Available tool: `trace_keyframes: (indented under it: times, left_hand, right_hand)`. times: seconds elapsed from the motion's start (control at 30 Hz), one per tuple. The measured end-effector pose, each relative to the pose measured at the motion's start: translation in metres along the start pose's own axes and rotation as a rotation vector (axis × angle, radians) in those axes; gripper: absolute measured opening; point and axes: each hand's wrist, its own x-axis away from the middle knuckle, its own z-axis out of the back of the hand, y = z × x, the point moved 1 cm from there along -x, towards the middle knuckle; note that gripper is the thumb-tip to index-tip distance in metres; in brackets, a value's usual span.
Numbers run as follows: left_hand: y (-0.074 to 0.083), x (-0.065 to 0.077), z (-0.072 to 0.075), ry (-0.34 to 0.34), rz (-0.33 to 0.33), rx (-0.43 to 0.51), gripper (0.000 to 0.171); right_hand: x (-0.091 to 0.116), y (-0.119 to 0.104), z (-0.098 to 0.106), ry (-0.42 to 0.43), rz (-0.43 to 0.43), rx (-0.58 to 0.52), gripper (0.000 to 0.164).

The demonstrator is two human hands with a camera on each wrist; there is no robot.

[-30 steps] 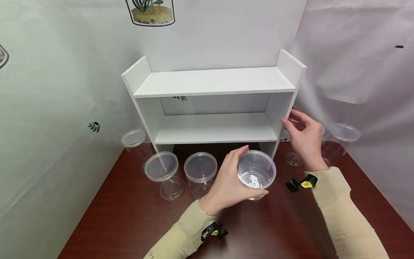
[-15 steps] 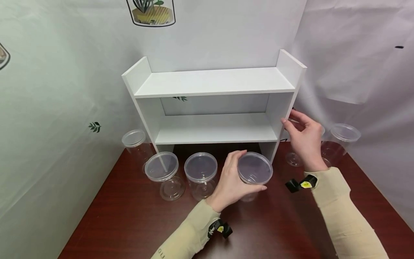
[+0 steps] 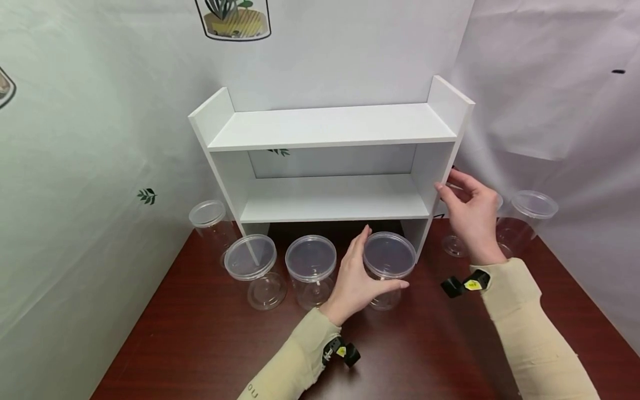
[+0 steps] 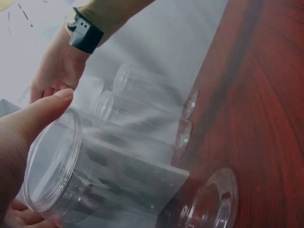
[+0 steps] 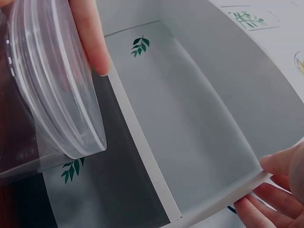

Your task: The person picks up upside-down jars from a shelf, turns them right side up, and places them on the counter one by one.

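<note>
A clear lidded plastic jar (image 3: pixel 389 258) stands upright on the table before the shelf's lower opening. My left hand (image 3: pixel 356 286) is spread around its left and front sides, fingers straight, thumb across the front. In the left wrist view the thumb (image 4: pixel 47 111) lies over the lid's edge (image 4: pixel 52 161); whether it touches is hard to tell. My right hand (image 3: pixel 472 214) pinches the right side panel of the white shelf (image 3: pixel 330 197) between thumb and fingers. The right wrist view shows these fingers (image 5: pixel 266 209) on the panel's edge.
Two more lidded jars, one at the left (image 3: pixel 250 258) and one in the middle (image 3: pixel 310 258), stand in front of the shelf. Another jar (image 3: pixel 207 214) is beside its left side. Jars behind my right hand include one at the far right (image 3: pixel 534 205). Fabric walls enclose the table (image 3: pixel 200 344).
The jar at my left hand has shifted slightly left and now stands upright. My left fingers have straightened and spread from its rim. My right hand stays on the shelf panel.
</note>
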Motion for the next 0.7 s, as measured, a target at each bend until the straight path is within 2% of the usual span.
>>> trace_keyframes:
  times: [0.07,0.13,0.2,0.3,0.43,0.53,0.7]
  left_hand:
    - [0.004,0.003,0.002,-0.007,0.009,-0.003,0.129]
    - [0.010,0.005,0.005,-0.001,-0.028,-0.008,0.132]
    - [0.020,0.008,0.010,0.008,-0.100,-0.021,0.134]
    - [0.038,0.013,0.024,0.026,-0.244,-0.042,0.135]
    - [0.060,0.017,0.056,0.057,-0.406,-0.058,0.133]
    - [0.068,0.016,0.085,0.098,-0.500,-0.064,0.120]
    - [0.070,0.014,0.133,0.222,-0.583,-0.128,0.102]
  right_hand:
    - [0.000,0.000,0.000,0.001,0.003,0.002,0.039]
    - [0.000,0.001,0.001,0.002,0.009,0.006,0.039]
    - [0.000,0.001,0.001,0.000,0.014,0.006,0.039]
    - [0.002,0.000,0.003,-0.014,0.020,0.014,0.040]
    - [0.006,-0.004,0.006,-0.056,0.022,0.035,0.044]
    - [0.009,-0.007,0.010,-0.087,0.040,0.063,0.047]
    - [0.015,-0.009,0.019,-0.108,0.111,0.133,0.044]
